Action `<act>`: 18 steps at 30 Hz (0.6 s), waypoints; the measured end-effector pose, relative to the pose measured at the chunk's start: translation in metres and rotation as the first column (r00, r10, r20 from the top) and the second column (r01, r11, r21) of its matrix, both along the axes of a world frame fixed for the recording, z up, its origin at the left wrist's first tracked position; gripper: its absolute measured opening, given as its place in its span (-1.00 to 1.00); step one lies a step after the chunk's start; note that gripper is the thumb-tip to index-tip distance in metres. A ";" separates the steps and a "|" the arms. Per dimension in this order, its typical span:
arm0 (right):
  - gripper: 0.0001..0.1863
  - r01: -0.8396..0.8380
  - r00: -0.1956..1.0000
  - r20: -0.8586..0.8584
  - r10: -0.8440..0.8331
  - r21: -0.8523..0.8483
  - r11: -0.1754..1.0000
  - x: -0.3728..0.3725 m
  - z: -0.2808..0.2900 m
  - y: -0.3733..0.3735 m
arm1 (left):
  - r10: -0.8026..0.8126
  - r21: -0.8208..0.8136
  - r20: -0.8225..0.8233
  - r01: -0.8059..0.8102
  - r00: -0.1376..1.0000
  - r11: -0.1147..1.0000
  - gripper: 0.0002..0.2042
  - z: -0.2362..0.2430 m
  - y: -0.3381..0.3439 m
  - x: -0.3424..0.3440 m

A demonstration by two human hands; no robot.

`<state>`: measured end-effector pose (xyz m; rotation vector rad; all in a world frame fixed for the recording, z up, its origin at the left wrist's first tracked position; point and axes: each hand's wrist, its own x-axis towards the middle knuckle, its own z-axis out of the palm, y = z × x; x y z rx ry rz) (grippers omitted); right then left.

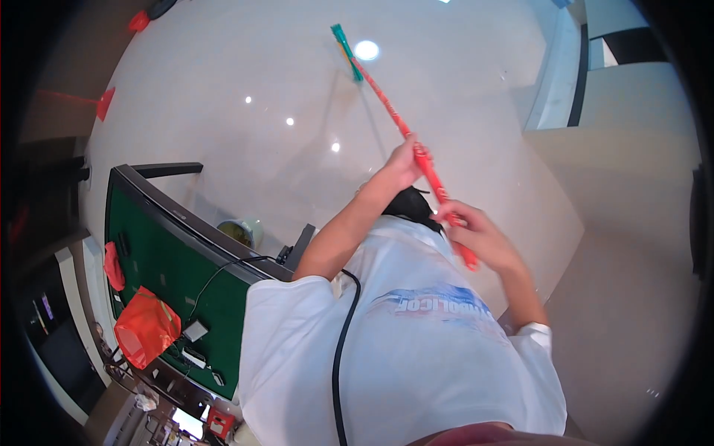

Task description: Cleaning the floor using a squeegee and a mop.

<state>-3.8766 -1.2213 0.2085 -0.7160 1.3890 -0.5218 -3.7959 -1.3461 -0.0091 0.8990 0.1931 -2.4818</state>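
Observation:
A long red pole (383, 97) runs up from my waist to a flat green mop head (338, 33) resting on the glossy pale floor (468, 89). My left hand (406, 160) is closed around the pole partway along it. Nearer my body, my right hand (476, 236), slightly blurred, grips the pole by its thicker lower end. Below the pole, a dark shoe or dark clothing shows past my white shirt.
To my left is a green-topped table (156, 245) with a dark rim, red bag (145, 327), red cloth (114, 266) and cables. A bucket (239, 232) stands beside it. Pale wall surfaces (617, 100) bound the right; red objects (138, 21) lie far upper left.

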 end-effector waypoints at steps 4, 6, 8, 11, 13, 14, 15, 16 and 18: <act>-0.76 -0.118 0.992 -0.031 0.124 0.143 0.983 -0.052 0.083 -0.048 | -0.029 0.027 -0.190 0.035 0.981 0.999 -0.71 0.075 -0.022 -0.006; -0.76 -0.131 0.991 -0.007 0.135 0.192 0.973 -0.068 0.115 -0.083 | -0.063 -0.017 -0.275 0.061 0.959 0.998 -0.76 0.102 -0.039 -0.005; -0.79 -0.081 0.997 0.038 0.073 0.258 0.963 -0.078 0.129 -0.130 | -0.035 0.007 -0.267 0.038 0.963 0.999 -0.77 0.112 -0.069 -0.007; -0.80 -0.215 0.976 0.090 0.197 0.275 0.937 -0.082 0.096 -0.213 | 0.085 0.135 -0.203 -0.058 0.976 0.989 -0.81 0.077 -0.121 -0.016; -0.77 -0.324 0.944 0.146 0.295 0.257 0.911 -0.080 0.069 -0.257 | 0.213 0.100 -0.379 -0.189 0.900 0.977 -0.83 0.033 -0.152 -0.018; -0.77 -0.387 0.919 0.182 0.351 0.239 0.890 -0.083 0.051 -0.276 | 0.240 0.131 -0.234 -0.215 0.942 0.968 -0.83 0.025 -0.173 -0.020; -0.78 -0.390 0.914 0.218 0.341 0.242 0.889 -0.080 0.032 -0.295 | 0.226 0.088 -0.174 -0.214 0.958 0.973 -0.82 0.012 -0.194 -0.013; -0.78 -0.384 0.913 0.248 0.324 0.252 0.888 -0.076 0.019 -0.310 | 0.270 0.089 -0.159 -0.259 0.950 0.962 -0.82 0.000 -0.210 -0.007; -0.79 -0.348 0.902 0.342 0.263 0.217 0.912 -0.073 -0.003 -0.348 | 0.310 0.057 -0.058 -0.307 0.949 0.950 -0.79 0.006 -0.249 0.001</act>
